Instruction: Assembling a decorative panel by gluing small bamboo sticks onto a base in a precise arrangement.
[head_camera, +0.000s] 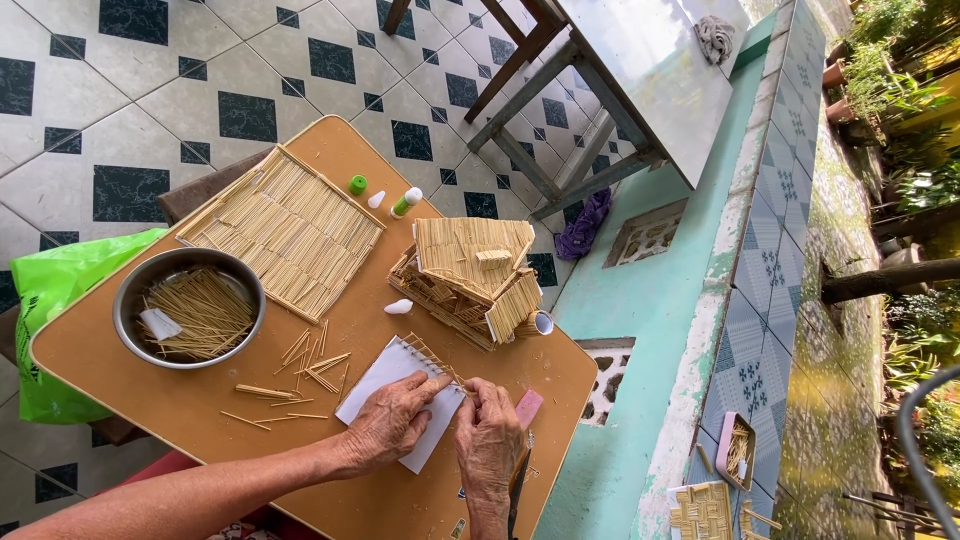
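Observation:
My left hand (390, 425) and my right hand (490, 440) meet over a white spiral notepad (375, 385) at the near edge of the brown table (330, 140). The fingertips of both pinch one end of a small row of thin wooden sticks (425, 355) that lies on the pad. Just beyond stands a little model house made of sticks (470, 275). Loose sticks (300, 372) are scattered left of the pad.
A metal bowl (135, 275) holds more sticks. A flat stick panel (285, 230), a glue bottle (405, 203) and a green cap (357, 185) lie further back. A green plastic bag (50, 300) hangs at the left, and a grey metal table (640, 70) stands by the teal low wall (650, 300).

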